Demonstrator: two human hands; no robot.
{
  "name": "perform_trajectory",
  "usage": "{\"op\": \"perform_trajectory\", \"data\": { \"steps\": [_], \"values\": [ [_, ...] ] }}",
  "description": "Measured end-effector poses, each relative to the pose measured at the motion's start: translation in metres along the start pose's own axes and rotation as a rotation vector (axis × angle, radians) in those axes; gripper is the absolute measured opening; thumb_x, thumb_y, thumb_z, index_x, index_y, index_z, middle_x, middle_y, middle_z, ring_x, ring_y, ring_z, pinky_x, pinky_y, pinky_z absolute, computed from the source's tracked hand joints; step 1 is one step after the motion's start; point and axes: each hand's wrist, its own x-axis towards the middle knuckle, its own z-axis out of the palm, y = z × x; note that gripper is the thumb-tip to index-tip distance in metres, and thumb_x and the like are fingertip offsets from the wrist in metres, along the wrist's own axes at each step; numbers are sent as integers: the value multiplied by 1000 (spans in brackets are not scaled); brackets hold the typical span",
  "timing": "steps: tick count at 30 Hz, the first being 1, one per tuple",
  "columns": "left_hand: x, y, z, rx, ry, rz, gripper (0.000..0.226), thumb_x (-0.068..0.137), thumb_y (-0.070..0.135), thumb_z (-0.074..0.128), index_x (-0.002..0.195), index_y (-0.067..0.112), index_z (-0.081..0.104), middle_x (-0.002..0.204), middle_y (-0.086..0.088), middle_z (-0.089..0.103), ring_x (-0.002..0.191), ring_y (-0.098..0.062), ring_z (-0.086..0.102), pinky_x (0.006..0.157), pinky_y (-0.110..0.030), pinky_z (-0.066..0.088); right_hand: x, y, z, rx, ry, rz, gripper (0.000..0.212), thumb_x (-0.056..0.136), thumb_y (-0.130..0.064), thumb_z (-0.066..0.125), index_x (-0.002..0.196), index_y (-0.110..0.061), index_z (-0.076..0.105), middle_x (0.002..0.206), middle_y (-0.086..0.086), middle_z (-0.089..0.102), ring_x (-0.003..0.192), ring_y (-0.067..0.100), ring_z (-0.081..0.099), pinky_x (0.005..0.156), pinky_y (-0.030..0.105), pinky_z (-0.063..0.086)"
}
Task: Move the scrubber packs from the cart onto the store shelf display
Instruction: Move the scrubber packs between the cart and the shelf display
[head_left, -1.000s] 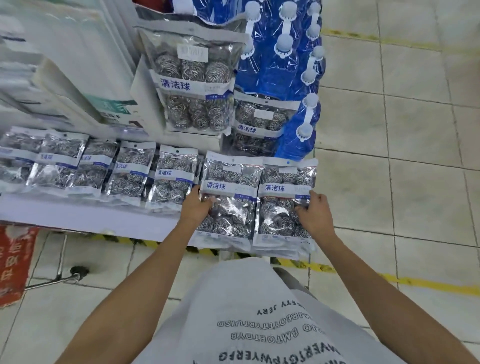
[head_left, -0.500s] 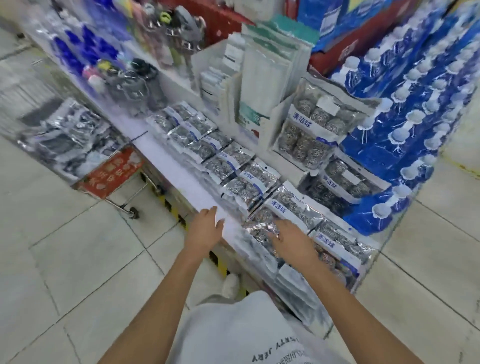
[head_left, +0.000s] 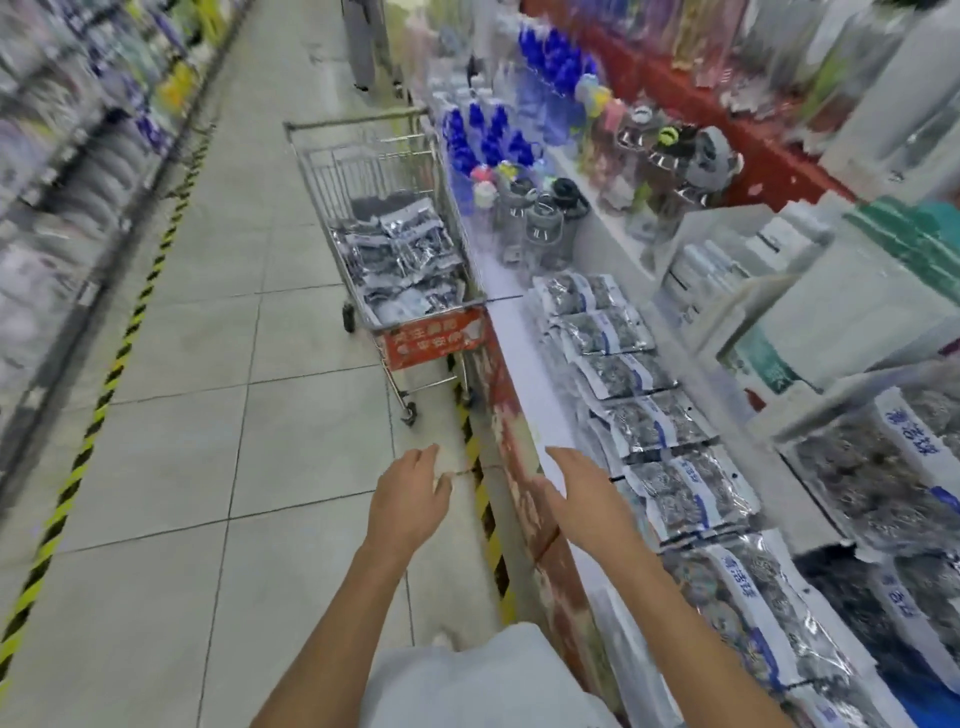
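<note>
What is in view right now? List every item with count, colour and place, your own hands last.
shopping cart: one, metal wire with a red sign on its near end, in the aisle against the shelf
scrubber packs in cart: a pile, count unclear, silver and white, inside the basket
scrubber packs on shelf: a row of about six, silver with blue and white bands, along the white shelf
larger scrubber bags: at least two, silver, far right
water bottles: many, blue or clear, on the shelf beyond the cart
floor tape: yellow and black stripes
left hand: open, empty, over the floor
right hand: open, empty, at the shelf edge
</note>
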Motion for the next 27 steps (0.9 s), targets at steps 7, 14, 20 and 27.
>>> {"op": "perform_trajectory", "data": {
  "steps": [7,14,20,27],
  "values": [
    [69,-51,-28,-17,56,-116,44,105,34,51,139,7,57,127,-16,64,114,-35,61,95,-43,49,104,-41,14,34,-4,-49,48,106,-43,48,145,-15,51,140,5,58,128,22,54,101,33,43],
    [158,-72,-43,-22,28,-178,47,106,36,46,146,11,51,135,-13,61,120,-30,59,99,-39,47,218,-51,22,39,-43,-49,55,104,-47,47,152,-20,46,152,0,50,138,16,47,111,32,38],
    [271,-87,-54,-30,40,-245,45,106,35,48,143,10,54,131,-14,63,115,-32,61,96,-42,50,340,-52,30,34,-124,-44,57,105,-49,48,152,-18,46,153,1,49,139,18,46,111,34,39],
    [406,-98,-79,-120,61,-361,43,107,36,46,143,14,53,132,-10,62,118,-28,59,96,-39,48,482,-64,11,10,-251,-36,45,104,-46,50,144,-26,52,139,-1,57,125,17,54,97,29,44]
  ]
}}
